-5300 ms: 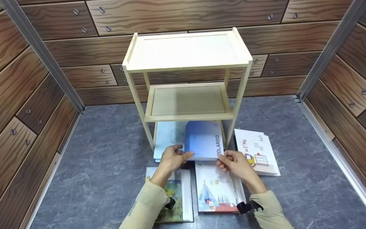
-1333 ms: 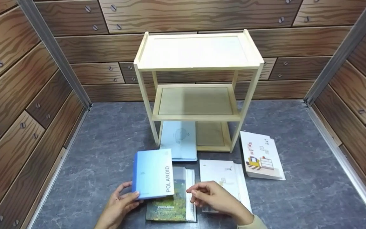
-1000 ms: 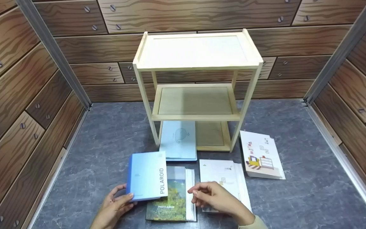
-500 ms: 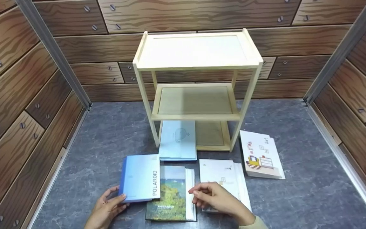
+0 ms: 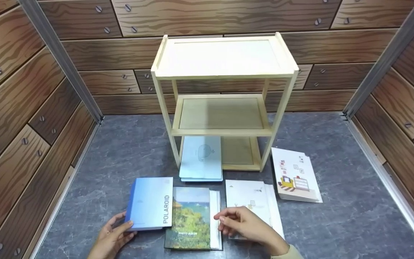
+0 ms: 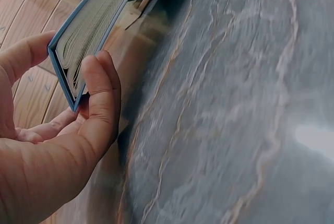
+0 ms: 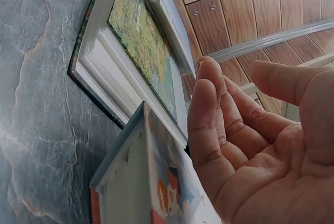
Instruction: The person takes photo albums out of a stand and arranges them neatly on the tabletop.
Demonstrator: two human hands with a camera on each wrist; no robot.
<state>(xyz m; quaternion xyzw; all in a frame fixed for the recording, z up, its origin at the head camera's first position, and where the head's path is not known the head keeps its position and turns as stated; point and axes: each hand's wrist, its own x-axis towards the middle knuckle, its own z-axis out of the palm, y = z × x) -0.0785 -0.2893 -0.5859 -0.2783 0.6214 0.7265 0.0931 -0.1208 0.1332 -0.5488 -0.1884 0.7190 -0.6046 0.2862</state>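
My left hand (image 5: 110, 235) grips a blue photo album (image 5: 149, 201) marked POLAROID by its lower left corner. In the left wrist view, thumb and fingers hold the spine end of this album (image 6: 91, 31), its page edges showing. Its right edge slightly overlaps a photo album with a landscape cover (image 5: 191, 223); whether it touches the floor I cannot tell. My right hand (image 5: 244, 226) hovers over a white illustrated album (image 5: 244, 190), partly hiding it. Nothing lies between the loosely bent fingers of the right hand (image 7: 250, 145).
A three-tier wooden shelf (image 5: 225, 59) stands at the back. Light blue albums (image 5: 201, 158) lie on its bottom tier at the left, jutting past the front. Another white album (image 5: 297, 176) lies on the floor (image 5: 340, 223) right of the shelf. Wood-patterned walls (image 5: 207, 16) enclose the area.
The blue album has left the shelf's bottom tier, where both hands held it. Over the last second the left hand carries it left and nearer, uncovering the landscape album. The right hand stays nearly still.
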